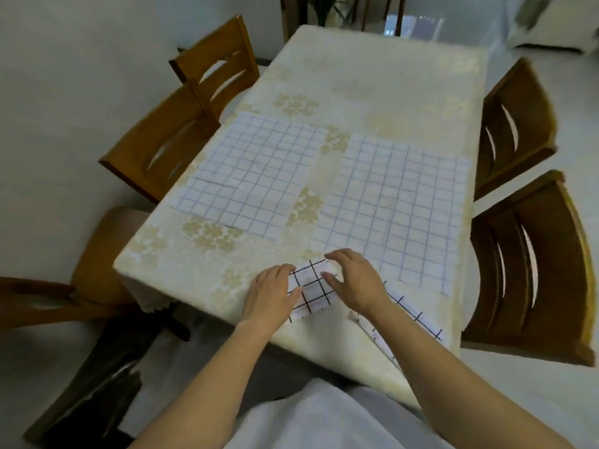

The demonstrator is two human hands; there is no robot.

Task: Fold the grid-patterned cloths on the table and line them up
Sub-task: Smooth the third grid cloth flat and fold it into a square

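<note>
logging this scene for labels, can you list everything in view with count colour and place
blue-grid cloths: 2, white with blue lines, spread flat side by side mid-table; the second lies to the right
black-grid cloths: 2, white with black lines, at the near edge; one folded under the hands, the other beside the right forearm
tablecloth: 1, cream with pale gold flowers, covering the table
wooden chairs: at least 5, brown; two left, two right, one at the near-left corner
left hand: flat on the folded cloth's left side
right hand: on its right side, fingers arched
</note>
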